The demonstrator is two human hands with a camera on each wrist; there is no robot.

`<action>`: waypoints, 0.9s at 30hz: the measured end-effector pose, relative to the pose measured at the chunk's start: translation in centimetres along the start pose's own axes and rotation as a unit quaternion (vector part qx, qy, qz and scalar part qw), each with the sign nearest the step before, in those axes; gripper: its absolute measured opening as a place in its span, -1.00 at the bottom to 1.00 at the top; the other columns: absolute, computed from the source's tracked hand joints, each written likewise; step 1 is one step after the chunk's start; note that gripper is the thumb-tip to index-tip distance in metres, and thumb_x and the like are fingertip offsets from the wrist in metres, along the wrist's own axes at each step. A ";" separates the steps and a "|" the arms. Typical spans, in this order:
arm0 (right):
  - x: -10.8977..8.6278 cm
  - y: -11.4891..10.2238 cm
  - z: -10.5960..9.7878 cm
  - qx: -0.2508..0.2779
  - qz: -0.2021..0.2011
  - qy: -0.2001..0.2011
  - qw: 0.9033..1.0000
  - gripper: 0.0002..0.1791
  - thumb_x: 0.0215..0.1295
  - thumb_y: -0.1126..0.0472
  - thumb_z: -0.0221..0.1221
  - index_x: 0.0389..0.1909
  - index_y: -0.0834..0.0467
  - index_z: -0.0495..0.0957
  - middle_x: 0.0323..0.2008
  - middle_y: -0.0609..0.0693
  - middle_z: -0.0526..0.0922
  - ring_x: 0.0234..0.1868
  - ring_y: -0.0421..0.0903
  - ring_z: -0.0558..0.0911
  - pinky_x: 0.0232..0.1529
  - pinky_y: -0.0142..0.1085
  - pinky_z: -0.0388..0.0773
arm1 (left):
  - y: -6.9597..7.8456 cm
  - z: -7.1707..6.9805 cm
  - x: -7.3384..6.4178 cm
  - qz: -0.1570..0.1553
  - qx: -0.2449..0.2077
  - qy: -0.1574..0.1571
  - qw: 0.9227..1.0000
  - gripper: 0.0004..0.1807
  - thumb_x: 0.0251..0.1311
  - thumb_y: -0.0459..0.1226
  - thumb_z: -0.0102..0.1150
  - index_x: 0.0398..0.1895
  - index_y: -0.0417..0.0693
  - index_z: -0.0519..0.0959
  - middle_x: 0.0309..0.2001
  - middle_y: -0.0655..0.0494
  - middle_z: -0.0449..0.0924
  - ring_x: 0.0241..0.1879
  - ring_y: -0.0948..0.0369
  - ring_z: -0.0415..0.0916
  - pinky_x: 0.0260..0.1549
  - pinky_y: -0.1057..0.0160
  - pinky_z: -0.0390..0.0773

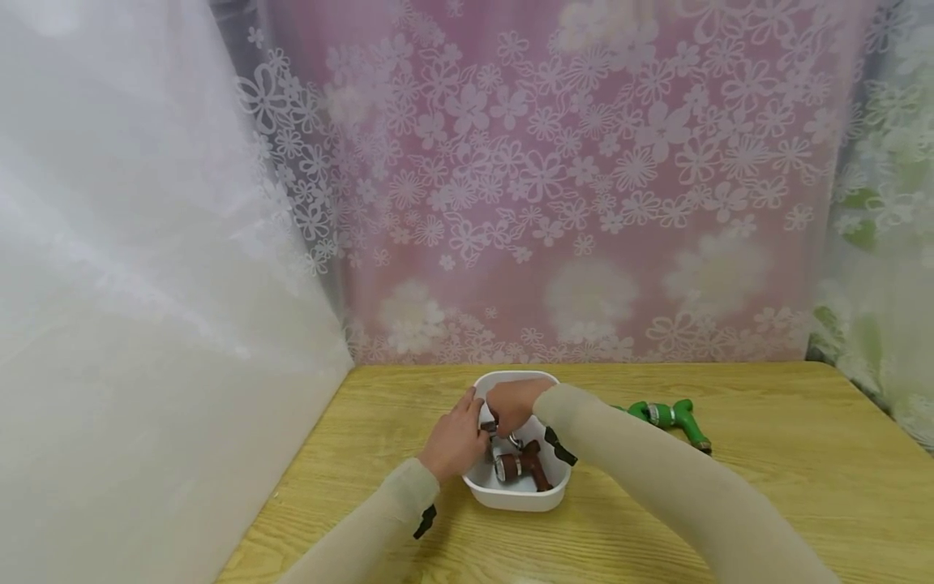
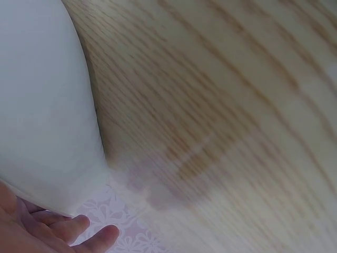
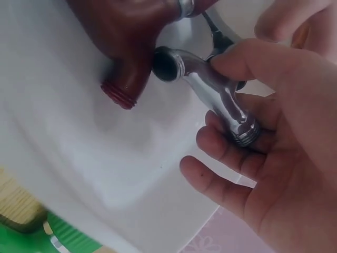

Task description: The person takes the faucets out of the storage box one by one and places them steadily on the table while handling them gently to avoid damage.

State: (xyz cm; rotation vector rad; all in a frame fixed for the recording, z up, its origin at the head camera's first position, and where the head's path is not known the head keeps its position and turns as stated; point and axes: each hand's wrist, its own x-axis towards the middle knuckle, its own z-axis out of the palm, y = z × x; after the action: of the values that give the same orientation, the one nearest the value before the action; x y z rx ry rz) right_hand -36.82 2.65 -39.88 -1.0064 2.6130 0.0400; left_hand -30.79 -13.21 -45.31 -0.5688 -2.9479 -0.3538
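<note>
The right hand (image 1: 516, 404) is inside the white tub (image 1: 515, 502), grasping a curved chrome pipe (image 3: 213, 94) with the thumb along one side and fingers behind it. In the right wrist view the pipe's long axis runs aslant, from upper left to lower right, with a gentle bend along the way. Its wider, dark-lined mouth points to the upper left, right beside a branch of the brown fitting (image 1: 515, 465) — whether the two touch I cannot tell — while the narrower threaded end points to the lower right, in among the fingers.

The brown fitting lies in the near half of the tub. Seen from the head, its body runs roughly left to right, the broad round end facing left and two branches spreading at the right, one upward, the other toward the near right corner.

The left hand (image 1: 454, 440) rests at the tub's left rim with fingers relaxed and extended. On the tabletop (image 1: 365, 454), to the right of the tub, lies a green fitting (image 1: 664, 415), partly hidden by the right sleeve (image 1: 649, 466); its length runs mostly sideways, forked end to the right — one prong up, one angled toward the person.
</note>
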 end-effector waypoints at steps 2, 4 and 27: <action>-0.2 -0.1 -0.1 -0.002 -0.005 0.005 1.000 -0.85 0.21 0.12 0.32 -0.53 -0.03 0.61 -0.57 -0.19 0.59 -0.57 -0.24 0.42 -0.46 -0.34 0.38 | 0.0 0.0 -0.1 -0.002 -0.002 0.001 1.000 -0.44 0.43 -0.18 -0.02 0.42 -0.23 0.32 0.55 -0.23 0.08 0.36 -0.08 0.40 0.15 -0.07 0.55; -0.5 -0.2 -0.2 -0.002 -0.007 0.007 1.000 -0.87 0.23 0.13 0.32 -0.50 -0.01 0.62 -0.56 -0.18 0.59 -0.56 -0.24 0.43 -0.45 -0.34 0.39 | 0.0 0.0 -0.1 -0.003 -0.005 0.003 1.000 -0.44 0.43 -0.18 -0.01 0.43 -0.23 0.31 0.55 -0.23 0.08 0.36 -0.09 0.40 0.15 -0.08 0.55; -4.6 2.5 -1.1 -0.021 -0.019 0.105 0.994 -0.96 0.33 0.16 0.27 -0.33 -0.02 0.61 -0.38 -0.21 0.55 -0.42 -0.25 0.51 -0.36 -0.35 0.52 | 0.2 0.2 -0.1 -0.004 -0.001 0.016 1.000 -0.41 0.40 -0.19 0.01 0.43 -0.27 0.31 0.54 -0.22 0.12 0.34 -0.09 0.42 0.18 -0.09 0.53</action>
State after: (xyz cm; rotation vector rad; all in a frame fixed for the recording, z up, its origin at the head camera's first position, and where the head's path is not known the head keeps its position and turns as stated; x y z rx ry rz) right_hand -35.64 7.33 -37.57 -1.1311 2.7904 -0.0201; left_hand -30.60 -13.00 -45.45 -0.5471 -2.9197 -0.3620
